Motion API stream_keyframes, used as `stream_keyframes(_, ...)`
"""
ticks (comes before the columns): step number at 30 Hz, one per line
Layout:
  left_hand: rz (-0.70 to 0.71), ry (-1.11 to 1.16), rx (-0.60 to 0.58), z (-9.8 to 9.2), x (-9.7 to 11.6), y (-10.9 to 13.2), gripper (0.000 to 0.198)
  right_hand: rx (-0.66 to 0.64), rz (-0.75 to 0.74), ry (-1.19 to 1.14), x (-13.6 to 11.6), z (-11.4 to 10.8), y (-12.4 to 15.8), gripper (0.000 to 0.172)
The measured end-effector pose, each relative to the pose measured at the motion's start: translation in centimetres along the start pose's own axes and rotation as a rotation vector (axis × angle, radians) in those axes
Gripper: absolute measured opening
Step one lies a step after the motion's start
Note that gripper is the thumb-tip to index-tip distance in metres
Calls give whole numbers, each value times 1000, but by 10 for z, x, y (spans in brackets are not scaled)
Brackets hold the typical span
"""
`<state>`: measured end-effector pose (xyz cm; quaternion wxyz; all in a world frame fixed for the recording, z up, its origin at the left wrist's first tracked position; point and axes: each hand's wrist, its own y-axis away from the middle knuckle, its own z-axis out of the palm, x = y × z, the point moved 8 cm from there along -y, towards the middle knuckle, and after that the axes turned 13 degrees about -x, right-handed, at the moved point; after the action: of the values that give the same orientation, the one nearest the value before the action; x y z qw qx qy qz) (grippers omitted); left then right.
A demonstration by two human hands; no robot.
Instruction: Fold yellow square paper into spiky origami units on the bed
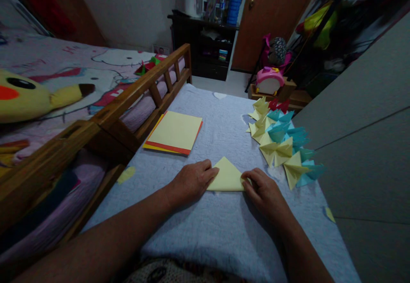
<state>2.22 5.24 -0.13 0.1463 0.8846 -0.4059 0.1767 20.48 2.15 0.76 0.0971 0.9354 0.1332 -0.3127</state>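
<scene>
1. The left hand (194, 180) is loosely curled, its thumb and fingers closed on the left corner of the folded yellow paper (226, 176).
2. The right hand (259, 187) pinches the right corner of the same sheet between thumb and bent fingers.
3. That paper lies between both hands as a triangle, peak pointing away from the person, long edge nearest, on a pale-blue cloth (205, 231).
4. Just beyond the left hand sits a stack of square paper (179, 129), pale yellow on top, with red and deeper yellow edges showing.
5. To the right stand pointed yellow pieces (278, 151), with blue pieces (281, 126) beside them and red pieces (279, 105) at the far end.
6. A wooden rail (141, 91) runs along the left; past it lies a yellow plush toy (25, 97).
</scene>
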Motion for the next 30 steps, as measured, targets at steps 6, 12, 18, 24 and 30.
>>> stream_keyframes(6, -10, -3, -9, 0, 1, 0, 24, -1, 0, 7, 2, 0, 0, 18)
stream_keyframes(12, -6, -31, 0, 0, 1, 0, 25, -2, -11, 18, 1, 1, 0, 17)
stream_keyframes(18, -8, -20, 17, 1, -1, 0, 24, 22, -24, 11, -1, -2, 0, 17)
stream_keyframes(24, -27, -26, 11, 1, -1, 1, 23, -3, -5, 18, 1, 0, 0, 17)
stream_keyframes(30, -111, -30, 103, -9, -4, 2, 29, -1, -8, 17, 1, 0, -1, 17)
